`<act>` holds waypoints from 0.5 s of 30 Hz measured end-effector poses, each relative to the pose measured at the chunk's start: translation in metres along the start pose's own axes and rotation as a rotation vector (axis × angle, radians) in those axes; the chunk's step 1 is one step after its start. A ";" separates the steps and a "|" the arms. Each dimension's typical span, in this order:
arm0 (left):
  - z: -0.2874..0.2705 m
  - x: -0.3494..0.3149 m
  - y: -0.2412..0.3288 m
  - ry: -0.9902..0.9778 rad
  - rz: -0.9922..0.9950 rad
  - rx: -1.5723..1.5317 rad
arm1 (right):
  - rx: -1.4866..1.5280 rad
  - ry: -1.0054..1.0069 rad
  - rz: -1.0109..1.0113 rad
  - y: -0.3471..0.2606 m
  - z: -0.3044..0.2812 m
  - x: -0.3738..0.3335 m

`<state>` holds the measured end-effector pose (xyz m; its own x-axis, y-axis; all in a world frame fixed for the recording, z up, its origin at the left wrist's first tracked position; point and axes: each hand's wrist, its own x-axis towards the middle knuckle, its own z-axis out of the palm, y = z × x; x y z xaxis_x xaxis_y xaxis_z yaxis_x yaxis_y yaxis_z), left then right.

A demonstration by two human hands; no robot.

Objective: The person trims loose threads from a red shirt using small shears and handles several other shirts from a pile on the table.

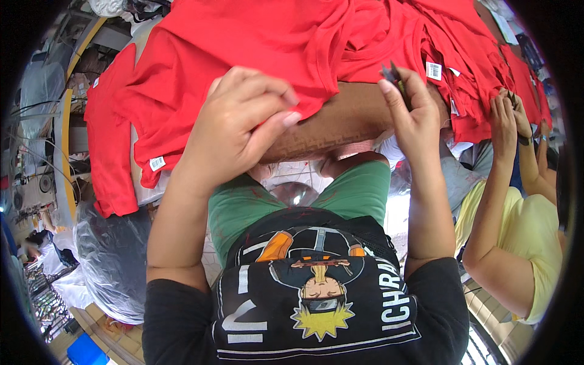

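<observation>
Grasping small dark snips (pixel 396 78), the right hand (pixel 418 112) hung near a red garment (pixel 255 42) spread leftward of it; the left hand (pixel 237 118) curled over that cloth, contents unclear. Work seemed unfinished, red garments (pixel 465 52) heaped right of the snips; how many were done was untellable.

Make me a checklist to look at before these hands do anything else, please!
1. Right hand holding the small snips: ok, points upward.
2. Left hand empty: cannot tell, its curled fingers could hide something small.
3. Red garments within reach: ok, draped over the near edge.
4. White tag at lower left showing: ok.
5. Co-worker's hands away from the snips: ok, farther right.
</observation>
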<state>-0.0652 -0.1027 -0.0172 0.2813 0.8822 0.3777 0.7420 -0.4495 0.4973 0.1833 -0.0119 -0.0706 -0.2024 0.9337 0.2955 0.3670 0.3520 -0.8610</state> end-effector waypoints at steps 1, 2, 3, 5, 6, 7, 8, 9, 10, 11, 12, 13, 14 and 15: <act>0.003 0.009 -0.001 -0.050 0.044 0.045 | -0.016 0.013 0.051 0.000 -0.003 0.006; 0.011 0.019 -0.002 -0.045 0.105 0.160 | -0.044 -0.012 0.038 0.009 0.001 0.014; 0.024 0.030 -0.003 -0.042 0.174 0.274 | -0.075 -0.029 0.025 0.022 0.007 0.020; 0.047 0.043 -0.011 -0.092 0.206 0.514 | -0.086 -0.227 0.190 0.018 0.015 0.031; 0.052 0.048 -0.017 -0.127 0.209 0.587 | -0.142 -0.210 0.195 0.025 0.026 0.032; 0.055 0.053 -0.021 -0.159 0.211 0.662 | -0.130 -0.266 0.233 0.030 0.036 0.033; 0.056 0.057 -0.024 -0.191 0.210 0.739 | -0.118 -0.324 0.271 0.032 0.042 0.033; 0.054 0.059 -0.025 -0.151 0.213 0.709 | -0.045 -0.344 0.272 0.032 0.048 0.033; 0.050 0.059 -0.026 -0.135 0.250 0.651 | 0.028 -0.364 0.272 0.032 0.053 0.033; 0.043 0.060 -0.026 -0.118 0.288 0.593 | 0.101 -0.385 0.271 0.030 0.055 0.033; 0.035 0.058 -0.025 -0.102 0.317 0.534 | 0.221 -0.422 0.350 0.022 0.053 0.032; 0.028 0.055 -0.022 -0.052 0.304 0.477 | 0.342 -0.459 0.431 0.007 0.046 0.029; 0.022 0.049 -0.018 -0.002 0.292 0.419 | 0.462 -0.494 0.513 -0.007 0.039 0.024; 0.017 0.042 -0.011 0.050 0.285 0.362 | 0.505 -0.445 0.500 -0.020 0.034 0.016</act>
<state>-0.0506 -0.0581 -0.0202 0.4820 0.7185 0.5014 0.8065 -0.5875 0.0665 0.1417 -0.0062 -0.0631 -0.5022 0.8215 -0.2699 0.0792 -0.2672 -0.9604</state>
